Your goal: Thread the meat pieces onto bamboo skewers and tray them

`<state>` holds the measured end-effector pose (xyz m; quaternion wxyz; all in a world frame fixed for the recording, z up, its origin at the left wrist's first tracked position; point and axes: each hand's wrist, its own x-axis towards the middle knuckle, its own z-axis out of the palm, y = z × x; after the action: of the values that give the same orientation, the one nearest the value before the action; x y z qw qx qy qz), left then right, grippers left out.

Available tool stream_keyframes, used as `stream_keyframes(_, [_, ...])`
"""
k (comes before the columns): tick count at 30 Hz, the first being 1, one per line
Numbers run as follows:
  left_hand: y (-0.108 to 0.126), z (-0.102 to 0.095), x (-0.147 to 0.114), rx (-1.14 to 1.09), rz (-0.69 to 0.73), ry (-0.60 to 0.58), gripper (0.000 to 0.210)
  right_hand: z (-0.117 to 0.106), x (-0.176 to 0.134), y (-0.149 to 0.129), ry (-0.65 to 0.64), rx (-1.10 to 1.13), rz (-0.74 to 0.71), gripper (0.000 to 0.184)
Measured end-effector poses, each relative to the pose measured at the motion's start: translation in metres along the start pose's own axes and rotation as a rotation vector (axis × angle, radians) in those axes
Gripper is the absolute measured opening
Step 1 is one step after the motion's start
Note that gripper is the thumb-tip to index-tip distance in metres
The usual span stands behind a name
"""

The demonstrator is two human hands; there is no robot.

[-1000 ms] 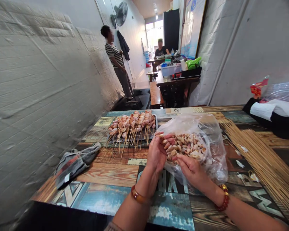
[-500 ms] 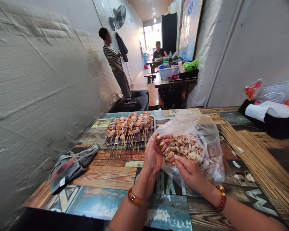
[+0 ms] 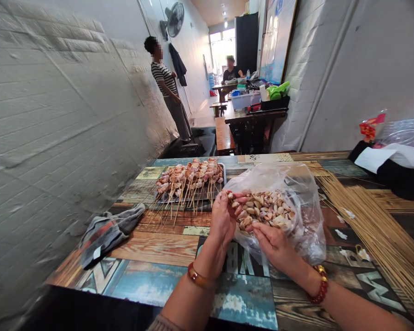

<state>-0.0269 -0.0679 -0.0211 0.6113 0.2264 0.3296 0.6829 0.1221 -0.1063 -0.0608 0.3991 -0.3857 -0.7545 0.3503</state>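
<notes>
2 hands (image 3: 224, 219) at pale pieces (image 3: 267, 206) in plastic bag (image 3: 312, 225), meat skewers (image 3: 193, 175)

What, if anything, the left hand (image 3: 224, 219) and right hand (image 3: 272, 242) pinch among the garlic cloves (image 3: 269, 208) is too small to tell. The right edge cuts off the bamboo skewers (image 3: 372, 230) and a black container (image 3: 402, 184); the heads of a standing person (image 3: 165, 85) and a seated person (image 3: 231, 74) are blurred.
</notes>
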Motion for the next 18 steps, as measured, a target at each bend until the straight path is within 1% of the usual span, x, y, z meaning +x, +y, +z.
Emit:
stream_keyframes(4, [-0.0020, 0.0000, -0.0002, -0.010, 0.003, -0.006, 0.034, 0.0005, -0.0004, 0.0008, 0.007, -0.002, -0.004, 0.032])
stream_keyframes(11, [-0.0002, 0.0053, -0.0037, -0.016, 0.017, 0.019, 0.036, 0.0007, -0.0013, 0.0026, 0.012, -0.021, -0.004, 0.031])
stream_keyframes(18, [-0.0026, 0.0073, -0.0054, -0.040, -0.035, 0.019, 0.037, 0.0005, 0.0010, 0.0000, 0.035, -0.006, -0.007, 0.031])
